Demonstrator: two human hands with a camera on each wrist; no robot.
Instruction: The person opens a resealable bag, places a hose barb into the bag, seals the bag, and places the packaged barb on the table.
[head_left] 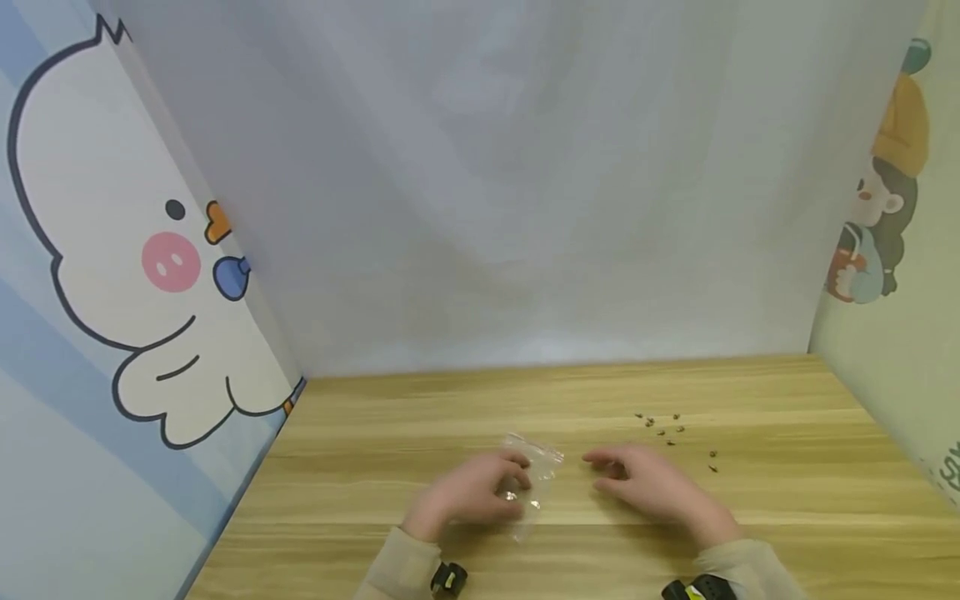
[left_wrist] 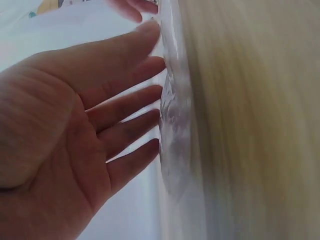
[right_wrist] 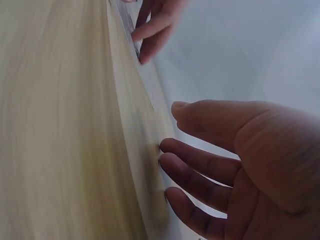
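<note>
A small clear plastic zip bag [head_left: 542,467] lies on the wooden table. My left hand [head_left: 480,490] is over the bag's left side, its fingertips at the plastic in the left wrist view, fingers loosely bent and not closed round it. Bright spots show on the bag; whether they are glints or contents I cannot tell. To the bag's right, my right hand [head_left: 648,483] is low over the table with relaxed fingers and a gap between thumb and forefinger. It holds nothing. Several tiny dark pieces [head_left: 661,432] are scattered beyond and beside it, too small to identify.
The wooden tabletop [head_left: 360,450] ends at a pale back curtain [head_left: 487,208]. Panels with cartoon prints stand at the left [head_left: 97,250] and the right [head_left: 892,333]. A dark band with a device [head_left: 448,578] sits at the left wrist.
</note>
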